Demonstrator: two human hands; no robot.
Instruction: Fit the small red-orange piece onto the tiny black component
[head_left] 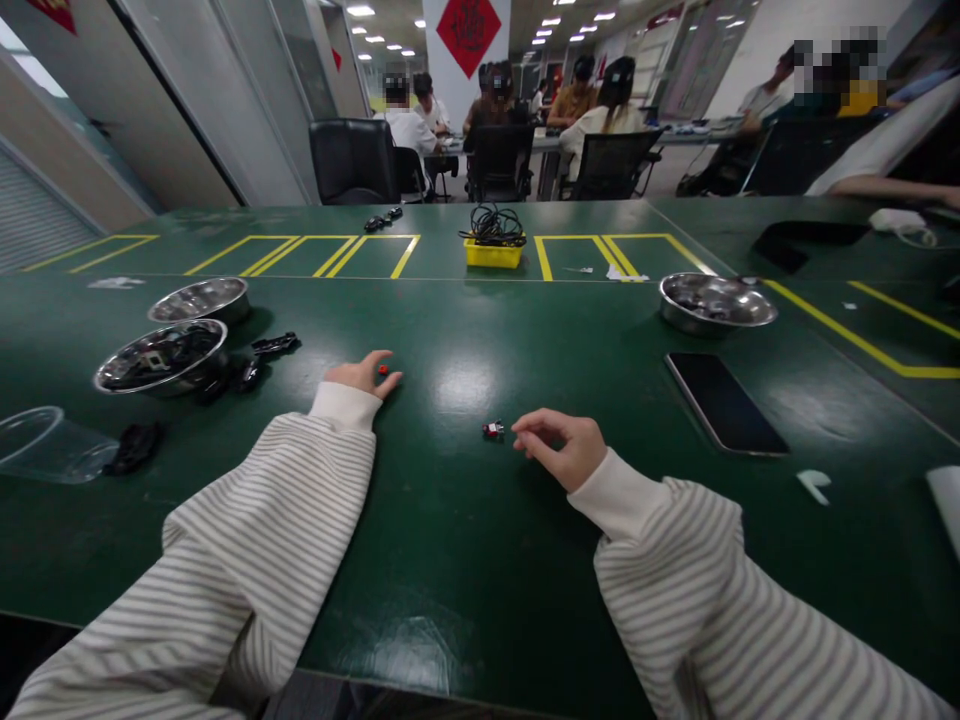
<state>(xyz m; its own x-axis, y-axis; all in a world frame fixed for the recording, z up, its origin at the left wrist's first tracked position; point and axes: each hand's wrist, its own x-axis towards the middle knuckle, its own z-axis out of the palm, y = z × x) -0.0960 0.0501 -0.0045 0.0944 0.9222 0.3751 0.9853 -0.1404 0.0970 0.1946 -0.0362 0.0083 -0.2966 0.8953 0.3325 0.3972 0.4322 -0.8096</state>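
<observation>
My left hand (356,379) is over the table with thumb and forefinger spread around a small red piece (383,370). That piece seems to lie on the tabletop, untouched by the fingertips. To the right, my right hand (564,443) has its fingers loosely curled, the tips slightly apart and nothing visible in them. Just left of those fingertips lies a tiny red, white and black part (493,430), with a narrow gap between it and the hand. Its exact kind is too small to make out.
Two metal bowls, the nearer bowl (105,378) holding black parts, stand left beside loose black pieces (276,344) and a tipped clear plastic cup (45,450). Right are another metal bowl (712,322), a phone (724,400) and a white earbud (814,486). A yellow box (493,255) holds cables.
</observation>
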